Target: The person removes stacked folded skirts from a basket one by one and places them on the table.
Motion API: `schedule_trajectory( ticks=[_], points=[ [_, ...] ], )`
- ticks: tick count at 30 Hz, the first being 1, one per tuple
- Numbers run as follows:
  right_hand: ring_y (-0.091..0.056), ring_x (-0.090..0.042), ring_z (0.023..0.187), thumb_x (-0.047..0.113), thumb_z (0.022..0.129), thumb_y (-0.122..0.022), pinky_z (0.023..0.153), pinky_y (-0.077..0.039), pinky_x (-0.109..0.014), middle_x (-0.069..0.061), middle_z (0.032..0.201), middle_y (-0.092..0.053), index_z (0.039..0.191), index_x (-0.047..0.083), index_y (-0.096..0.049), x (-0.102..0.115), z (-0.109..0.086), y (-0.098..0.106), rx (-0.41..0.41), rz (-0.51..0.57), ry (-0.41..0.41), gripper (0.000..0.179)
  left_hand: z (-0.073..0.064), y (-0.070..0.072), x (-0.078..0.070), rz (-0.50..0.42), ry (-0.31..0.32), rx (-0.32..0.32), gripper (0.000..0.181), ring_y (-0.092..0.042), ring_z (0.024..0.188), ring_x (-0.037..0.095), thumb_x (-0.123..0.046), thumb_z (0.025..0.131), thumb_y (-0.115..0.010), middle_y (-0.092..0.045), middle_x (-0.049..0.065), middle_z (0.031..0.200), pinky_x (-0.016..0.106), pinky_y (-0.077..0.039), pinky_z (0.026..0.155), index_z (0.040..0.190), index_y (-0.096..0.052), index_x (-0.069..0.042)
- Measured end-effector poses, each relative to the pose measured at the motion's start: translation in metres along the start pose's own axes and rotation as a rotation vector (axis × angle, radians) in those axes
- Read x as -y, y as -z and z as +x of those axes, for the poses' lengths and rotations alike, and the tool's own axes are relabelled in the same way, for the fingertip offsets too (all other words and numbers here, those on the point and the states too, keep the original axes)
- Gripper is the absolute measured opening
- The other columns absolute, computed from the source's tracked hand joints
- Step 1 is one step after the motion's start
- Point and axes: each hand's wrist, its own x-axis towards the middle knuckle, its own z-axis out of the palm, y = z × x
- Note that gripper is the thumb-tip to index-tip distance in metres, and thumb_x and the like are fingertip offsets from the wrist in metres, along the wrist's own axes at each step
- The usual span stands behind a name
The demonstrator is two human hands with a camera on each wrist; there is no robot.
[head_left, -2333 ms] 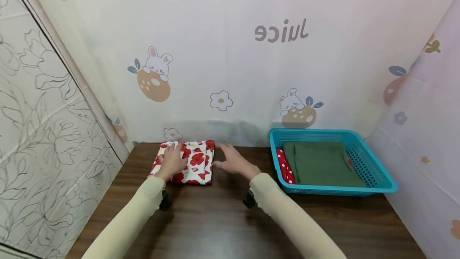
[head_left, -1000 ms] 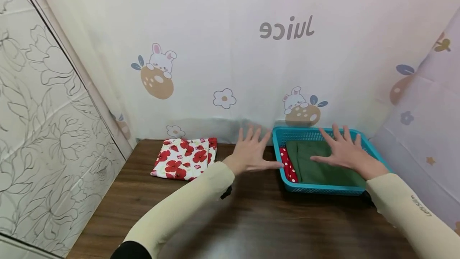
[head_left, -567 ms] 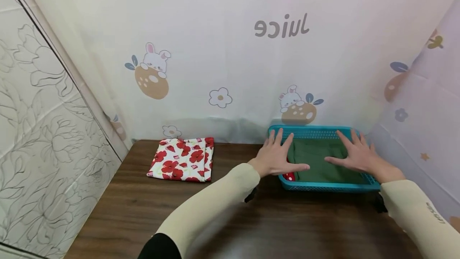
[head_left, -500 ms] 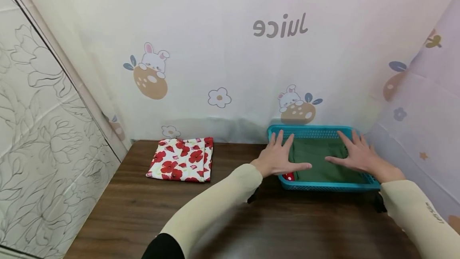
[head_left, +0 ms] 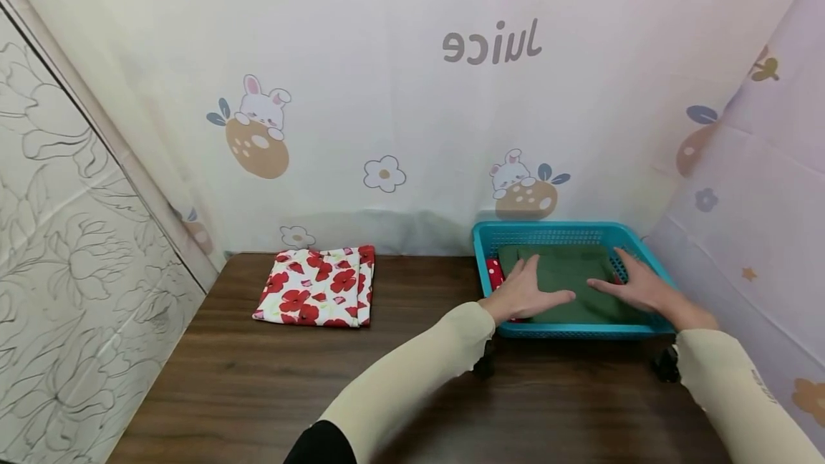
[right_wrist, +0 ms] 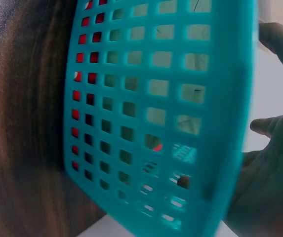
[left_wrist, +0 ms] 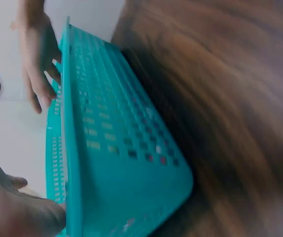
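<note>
A folded dark green cloth (head_left: 570, 274) lies in the blue plastic basket (head_left: 586, 330), over a red cloth with white dots (head_left: 495, 273). My left hand (head_left: 523, 292) reaches over the basket's near left side, its fingers overlapping the green cloth in the head view. On the other side, my right hand (head_left: 638, 288) reaches in above the cloth's right edge, thumb pointing inward. Both hands have spread fingers and hold nothing. From the right wrist, the right hand (right_wrist: 272, 177) shows beyond the basket's perforated wall (right_wrist: 146, 89), with red fabric visible low through the holes.
A folded white cloth with red flowers (head_left: 316, 286) lies at the back left of the dark wooden table (head_left: 271, 392). A printed curtain (head_left: 387, 92) hangs right behind the table. Another patterned curtain (head_left: 748, 235) borders the right side.
Both hands left the flowered cloth's area and moved right to the basket. Spread above it half a second ago, they have since come lower over the green cloth. The flowered cloth stays on the table.
</note>
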Motion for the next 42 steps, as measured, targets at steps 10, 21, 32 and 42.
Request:
schedule_trajectory(
  ticks=[10, 21, 32, 42],
  points=[
    [-0.021, -0.073, 0.133, 0.061, 0.100, -0.052, 0.102, -0.031, -0.081, -0.054, 0.153, -0.007, 0.155, -0.019, 0.000, -0.013, 0.000, -0.011, 0.038, 0.029, -0.057, 0.110, 0.006, -0.018, -0.002, -0.230, 0.155, -0.034, 0.096, -0.049, 0.140, 0.021, -0.048, 0.086, -0.081, -0.045, 0.001, 0.158, 0.044, -0.051, 0.108, 0.161, -0.028, -0.020],
    [-0.024, -0.072, 0.132, 0.061, 0.100, -0.053, 0.102, -0.034, -0.078, -0.055, 0.150, -0.011, 0.154, -0.021, 0.000, -0.020, 0.003, -0.016, 0.111, 0.025, -0.127, 0.112, 0.012, -0.028, -0.001, -0.586, 0.374, -0.040, 0.103, -0.035, 0.150, 0.030, -0.028, 0.088, -0.082, -0.031, 0.009, 0.166, 0.051, -0.042, 0.116, 0.165, -0.015, -0.012],
    [-0.041, -0.067, 0.123, 0.054, 0.102, -0.055, 0.093, -0.045, -0.071, -0.052, 0.143, -0.029, 0.152, -0.021, -0.017, -0.015, 0.006, -0.019, 0.080, 0.030, -0.105, 0.098, 0.017, -0.028, 0.005, -0.687, 0.315, -0.013, 0.064, -0.058, 0.121, 0.028, -0.020, 0.090, -0.081, -0.056, 0.008, 0.140, 0.052, -0.049, 0.105, 0.145, -0.049, -0.017],
    [-0.037, -0.067, 0.129, 0.029, 0.102, -0.063, 0.096, -0.041, -0.075, -0.048, 0.148, -0.030, 0.153, -0.011, -0.029, -0.007, 0.010, -0.022, 0.058, 0.094, 0.062, 0.073, 0.022, -0.033, 0.008, -0.701, 0.286, -0.049, 0.059, -0.056, 0.129, 0.028, -0.027, 0.093, -0.078, -0.055, 0.005, 0.145, 0.050, -0.051, 0.104, 0.146, -0.052, -0.021]
  ],
)
